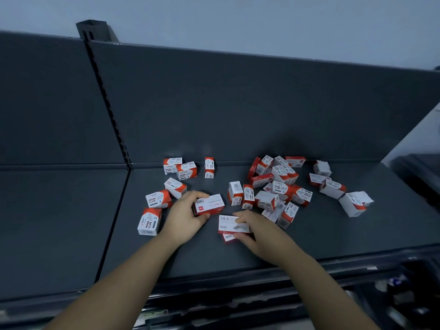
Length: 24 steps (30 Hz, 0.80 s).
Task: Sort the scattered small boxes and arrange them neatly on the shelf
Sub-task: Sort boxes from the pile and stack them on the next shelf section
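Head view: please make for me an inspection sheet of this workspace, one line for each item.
Surface: dark shelf, small boxes scattered on it.
Job's things: paper clip boxes loose at the left; mixed red-white heap at the right.
Clutter: nothing seen.
Grippers: left hand grips a barcode box; right hand grips the 24/6 box, which lies on a red box.
Cables: nothing seen.
Surroundings: dark back panel, slotted upright, pale wall; lower shelf with blurred goods.
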Tool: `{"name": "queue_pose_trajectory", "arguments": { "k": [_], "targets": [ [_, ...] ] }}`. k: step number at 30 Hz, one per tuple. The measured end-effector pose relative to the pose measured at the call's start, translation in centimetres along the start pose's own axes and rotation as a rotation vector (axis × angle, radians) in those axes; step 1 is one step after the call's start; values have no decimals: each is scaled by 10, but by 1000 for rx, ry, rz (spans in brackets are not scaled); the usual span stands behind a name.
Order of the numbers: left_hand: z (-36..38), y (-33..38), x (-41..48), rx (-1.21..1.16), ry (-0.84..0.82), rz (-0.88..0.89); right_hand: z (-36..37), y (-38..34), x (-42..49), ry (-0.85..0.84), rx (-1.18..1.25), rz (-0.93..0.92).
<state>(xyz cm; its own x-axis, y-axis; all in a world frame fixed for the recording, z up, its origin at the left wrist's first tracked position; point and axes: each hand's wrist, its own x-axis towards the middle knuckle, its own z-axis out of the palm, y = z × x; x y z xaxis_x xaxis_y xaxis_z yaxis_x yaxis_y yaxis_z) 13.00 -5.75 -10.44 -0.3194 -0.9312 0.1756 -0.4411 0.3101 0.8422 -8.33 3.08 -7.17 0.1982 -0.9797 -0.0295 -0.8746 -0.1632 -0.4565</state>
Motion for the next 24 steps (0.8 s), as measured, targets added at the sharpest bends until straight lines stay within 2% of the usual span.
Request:
{"name": "queue_pose_trajectory", "arguments": {
  "k": [7, 17, 21, 24],
  "targets": [
    [-7, -7, -9, 0, -55, -16, -10, 2, -9, -14, 260, 169],
    [-15, -13, -25, 69, -112, 89, 4, -3, -19, 127, 142, 142],
    [-19, -15, -36, 112, -119, 57, 4, -5, -22, 118, 226, 242],
    [-22, -16, -40, 123, -119, 58, 0, 1, -22, 84, 190, 244]
  ]
}}
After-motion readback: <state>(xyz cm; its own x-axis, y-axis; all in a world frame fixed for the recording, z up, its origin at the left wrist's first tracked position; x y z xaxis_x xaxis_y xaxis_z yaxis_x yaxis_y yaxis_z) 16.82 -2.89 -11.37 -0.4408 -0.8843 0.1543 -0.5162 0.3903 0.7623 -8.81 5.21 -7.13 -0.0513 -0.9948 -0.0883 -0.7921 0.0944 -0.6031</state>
